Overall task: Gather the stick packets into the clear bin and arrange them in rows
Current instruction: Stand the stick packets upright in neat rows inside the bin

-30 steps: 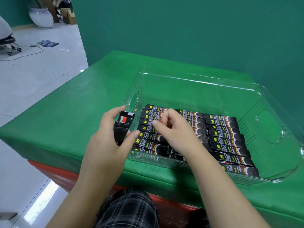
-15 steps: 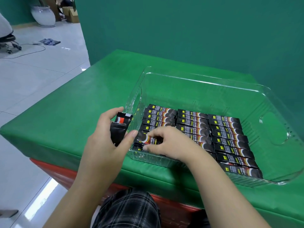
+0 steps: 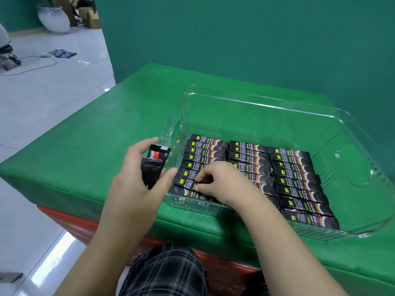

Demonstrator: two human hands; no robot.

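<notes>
Right hand [image 3: 222, 182] has shifted nearer the clear bin [image 3: 363, 229] front edge, seemingly pinching packets [image 3: 192, 182].

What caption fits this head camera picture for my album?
Left hand holds spare stick packets while right hand tidies packet rows in the clear bin.

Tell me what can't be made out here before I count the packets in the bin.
- Head view: the right hand covers the near packets of the left and middle rows in the clear bin.
- How many spare packets the left hand grips: its palm hides most of the stack.
- Packet print: too small to read.
</notes>
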